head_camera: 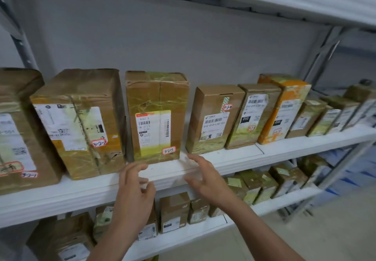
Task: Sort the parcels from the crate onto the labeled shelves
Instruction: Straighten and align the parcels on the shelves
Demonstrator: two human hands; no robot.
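1. The parcel marked 3-2-3 (pixel 156 116) stands upright on the middle shelf (pixel 81 191), between parcel 3-2-2 (pixel 81 122) on its left and parcel 3-2-4 (pixel 213 118) on its right.
2. The left hand (pixel 134 187) hovers at the shelf's near edge, below the parcel's left corner; its grip is slack and empty.
3. The right hand (pixel 201 177) hangs below the parcel's right corner, fingers spread, its grip empty and clear of the parcel.

Head camera looks forward and slightly down, close to the white shelf (pixel 234 160).
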